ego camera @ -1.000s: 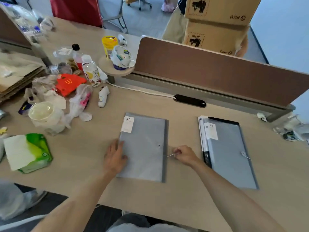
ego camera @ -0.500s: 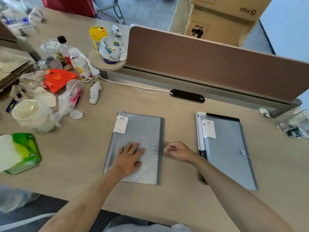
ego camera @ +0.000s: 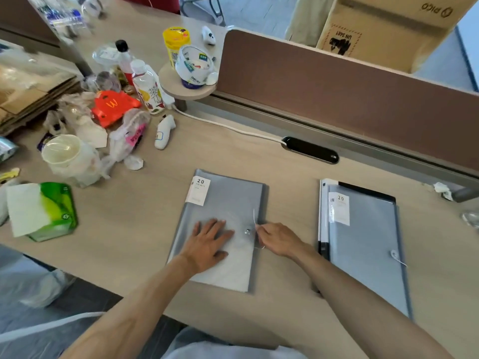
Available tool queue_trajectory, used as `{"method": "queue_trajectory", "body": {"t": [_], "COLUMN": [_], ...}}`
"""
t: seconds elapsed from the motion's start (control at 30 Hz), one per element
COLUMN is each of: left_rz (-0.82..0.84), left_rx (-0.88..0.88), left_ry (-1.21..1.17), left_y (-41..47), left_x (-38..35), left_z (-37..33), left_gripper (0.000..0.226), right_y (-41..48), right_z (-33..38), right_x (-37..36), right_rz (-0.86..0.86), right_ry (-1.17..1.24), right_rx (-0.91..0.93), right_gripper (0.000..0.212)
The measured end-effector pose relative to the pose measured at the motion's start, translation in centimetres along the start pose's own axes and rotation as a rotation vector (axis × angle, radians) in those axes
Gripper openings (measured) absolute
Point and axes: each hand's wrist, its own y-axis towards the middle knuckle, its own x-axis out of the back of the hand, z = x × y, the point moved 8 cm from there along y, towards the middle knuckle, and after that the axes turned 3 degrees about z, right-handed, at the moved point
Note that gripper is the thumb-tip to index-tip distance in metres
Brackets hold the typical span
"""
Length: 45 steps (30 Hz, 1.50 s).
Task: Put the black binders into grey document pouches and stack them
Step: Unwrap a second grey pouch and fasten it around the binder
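Note:
A grey document pouch (ego camera: 230, 198) with a white "20" label lies flat on the desk in front of me. My left hand (ego camera: 210, 239) presses flat on its lower half. My right hand (ego camera: 276, 238) pinches the thin white closure string (ego camera: 255, 218) beside the round metal button (ego camera: 248, 231) near the pouch's right edge. To the right lies a second grey pouch (ego camera: 368, 244) on top of a black binder (ego camera: 368, 189), whose edge shows along the top and left.
Clutter fills the desk's left: a plastic cup (ego camera: 63, 158), a green tissue pack (ego camera: 49, 211), bottles (ego camera: 147, 86), a red wrapper (ego camera: 112, 106). A brown partition (ego camera: 337, 81) runs along the back with a black cable port (ego camera: 309, 150). Cardboard boxes (ego camera: 388, 24) stand beyond.
My left hand slid from the pouch's left edge onto its middle and lies flat. My right hand brought the string leftward from the desk up to the button.

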Motion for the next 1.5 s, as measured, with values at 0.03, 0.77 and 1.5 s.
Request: {"method": "queue_trajectory", "body": {"t": [0.03,0.77,1.5], "left_rz": [-0.008,-0.042,-0.045], "left_rx": [-0.003,-0.100,-0.195], "left_ry": [0.006,0.041,0.031], "left_y": [-0.1,0.3,1.3], "left_x": [-0.1,-0.1,0.6], "left_z": [0.0,0.2,-1.9], "left_gripper": [0.058,0.063,0.082], "right_y": [-0.1,-2.6,-1.3], "right_z": [-0.4,0.8,-0.5], "right_x": [0.2,-1.9,0.1], "right_rz": [-0.036,-0.108,0.252], "right_ry": [-0.016,-1.001,0.220], "right_rx": [-0.003,0.301,0.041], "right_gripper": [0.039,0.014,0.014]}}
